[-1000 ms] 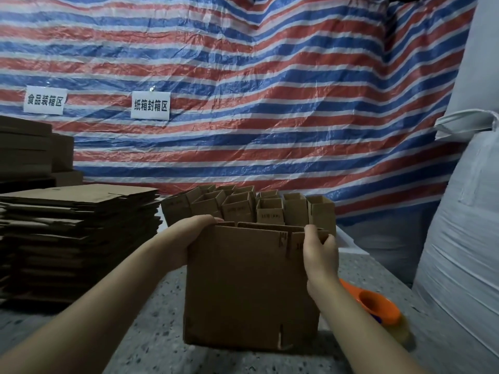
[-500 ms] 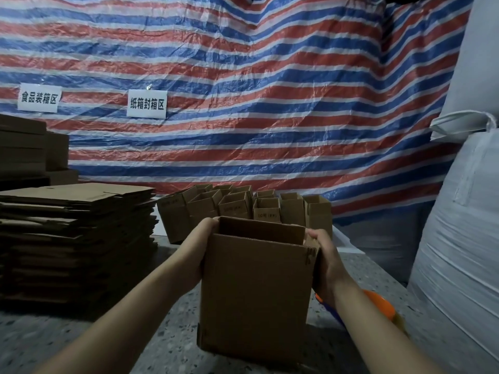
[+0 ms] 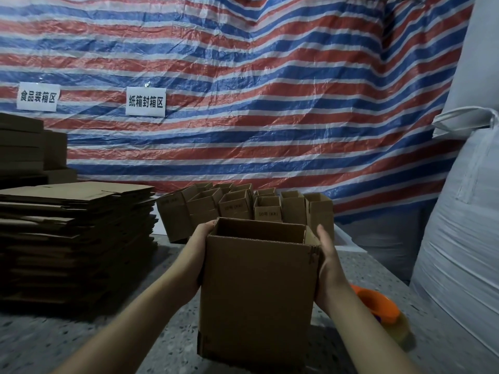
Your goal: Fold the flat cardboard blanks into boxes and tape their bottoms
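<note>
I have the box (image 3: pixel 256 287) upright between both hands, near the front of the speckled worktop (image 3: pixel 67 344), its open mouth facing up and away from me. My left hand (image 3: pixel 198 255) clasps the left wall, fingertips hooked over the top rim. My right hand (image 3: pixel 325 263) lies flat against the right wall, fingers straight, pressing rather than curling.

I judge the box light and fairly stiff along its creases, but the walls should bow if I squeeze mid-panel, so I'd keep each grip near the corners and rim. It is plain brown corrugated board, matte, with fluted cut edges.

Left of the box sits a tall stack of flat blanks (image 3: pixel 75 238); behind the box stand finished boxes (image 3: pixel 243 206). Right of it, low on the worktop, lies an orange tape dispenser (image 3: pixel 378 306).
</note>
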Tool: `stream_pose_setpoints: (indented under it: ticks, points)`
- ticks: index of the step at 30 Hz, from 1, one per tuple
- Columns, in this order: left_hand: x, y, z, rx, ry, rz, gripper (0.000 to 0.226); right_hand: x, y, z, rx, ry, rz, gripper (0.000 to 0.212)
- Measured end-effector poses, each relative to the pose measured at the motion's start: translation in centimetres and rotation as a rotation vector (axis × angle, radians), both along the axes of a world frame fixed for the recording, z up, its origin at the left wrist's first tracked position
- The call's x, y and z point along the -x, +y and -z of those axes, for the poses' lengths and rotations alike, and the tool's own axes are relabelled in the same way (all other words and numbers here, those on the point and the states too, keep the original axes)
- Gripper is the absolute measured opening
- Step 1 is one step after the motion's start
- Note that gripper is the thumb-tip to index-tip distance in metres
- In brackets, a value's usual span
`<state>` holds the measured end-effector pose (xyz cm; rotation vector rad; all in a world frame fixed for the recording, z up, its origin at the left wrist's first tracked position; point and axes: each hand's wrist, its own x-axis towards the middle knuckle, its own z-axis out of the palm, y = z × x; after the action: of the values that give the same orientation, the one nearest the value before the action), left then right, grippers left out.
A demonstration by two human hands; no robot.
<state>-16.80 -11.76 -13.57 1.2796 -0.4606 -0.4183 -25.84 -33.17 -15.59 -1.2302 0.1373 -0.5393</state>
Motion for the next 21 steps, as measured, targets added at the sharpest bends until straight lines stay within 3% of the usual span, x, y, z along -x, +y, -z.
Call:
stream_pose_setpoints:
  ticks: [6, 9, 13, 17, 21]
  points:
    - [-0.1, -0.4, 0.8, 0.132, -0.018, 0.018, 0.037, -0.2, -0.1, 0.4, 0.055, -0.017, -0.017, 0.063]
    - [-0.6, -0.7, 1.1, 0.147, 0.026, 0.074, 0.042, -0.4, -0.4, 0.9, 0.061, -0.047, -0.02, 0.059]
    - [-1.0, -1.1, 0.8, 0.119, 0.006, 0.095, 0.026, -0.5, -0.4, 1.4, 0.094, -0.108, -0.02, 0.047]
    - [-2.0, -1.0, 1.5, 0.035, 0.029, 0.05, 0.049, -0.7, -0.7, 2.1, 0.065, -0.109, 0.011, 0.049]
    - [-2.3, -0.7, 1.8, 0.074, 0.045, 0.019, 0.052, -0.7, -0.7, 2.3, 0.067, -0.076, 0.014, 0.062]
